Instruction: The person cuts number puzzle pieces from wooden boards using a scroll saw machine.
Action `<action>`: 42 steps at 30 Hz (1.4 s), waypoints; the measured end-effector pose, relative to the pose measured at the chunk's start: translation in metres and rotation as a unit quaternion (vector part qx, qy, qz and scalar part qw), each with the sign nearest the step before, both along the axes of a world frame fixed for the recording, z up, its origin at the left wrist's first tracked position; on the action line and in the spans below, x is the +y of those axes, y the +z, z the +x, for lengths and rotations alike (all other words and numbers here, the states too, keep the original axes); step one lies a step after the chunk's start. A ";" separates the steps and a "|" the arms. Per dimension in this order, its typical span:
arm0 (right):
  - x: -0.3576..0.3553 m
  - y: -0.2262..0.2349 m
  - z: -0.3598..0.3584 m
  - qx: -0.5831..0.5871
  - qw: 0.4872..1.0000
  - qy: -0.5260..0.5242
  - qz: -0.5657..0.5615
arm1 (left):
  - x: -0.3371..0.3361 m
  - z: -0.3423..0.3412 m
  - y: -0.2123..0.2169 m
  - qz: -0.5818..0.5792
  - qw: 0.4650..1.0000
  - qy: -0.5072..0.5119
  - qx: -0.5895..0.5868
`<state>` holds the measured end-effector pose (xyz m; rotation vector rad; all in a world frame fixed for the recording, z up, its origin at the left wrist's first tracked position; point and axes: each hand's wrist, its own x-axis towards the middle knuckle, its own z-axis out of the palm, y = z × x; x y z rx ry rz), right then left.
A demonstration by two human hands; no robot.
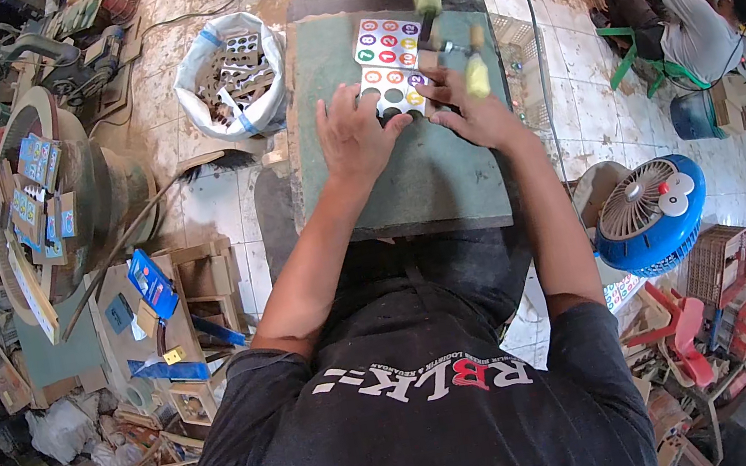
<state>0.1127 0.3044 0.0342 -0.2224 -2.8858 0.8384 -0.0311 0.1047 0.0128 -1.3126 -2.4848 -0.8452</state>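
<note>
A white number board (pixel 390 90) with coloured printed circles and several round dark holes lies on the green work table (pixel 414 181). My left hand (pixel 357 131) grips its left and near edges, with the thumb at the near edge. My right hand (pixel 471 111) holds the right side, its fingers bent over the edge. A second number board or sheet (pixel 387 41) with coloured circles lies just beyond. Blurred yellow-green machine parts (pixel 476 75) hang beside my right hand, partly covering it.
Left of the table stands a white sack (pixel 228 79) of wooden offcuts. A broom (pixel 216 162) lies near it. To the right are a blue fan (pixel 651 214) and a plastic crate (pixel 523 67). Another person (pixel 694 17) sits at the far right. Stacked blue boxes (pixel 43 201) stand at left.
</note>
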 end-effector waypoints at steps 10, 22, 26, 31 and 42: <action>-0.005 -0.020 0.000 0.094 0.990 -0.044 -0.094 | 0.002 -0.003 0.003 -0.015 0.999 -0.012 -0.025; -0.037 -0.005 0.006 0.038 0.992 -0.100 0.073 | 0.000 -0.019 -0.002 -0.046 0.996 -0.060 -0.057; -0.042 -0.011 0.008 0.053 0.988 -0.117 0.085 | 0.001 -0.023 -0.002 -0.051 0.994 -0.075 -0.055; -0.044 -0.006 0.007 0.039 0.987 -0.137 0.069 | 0.004 -0.030 -0.001 -0.057 0.993 -0.086 -0.052; -0.041 -0.011 0.005 0.066 0.988 -0.135 0.042 | 0.007 -0.040 0.002 -0.064 0.989 -0.119 -0.053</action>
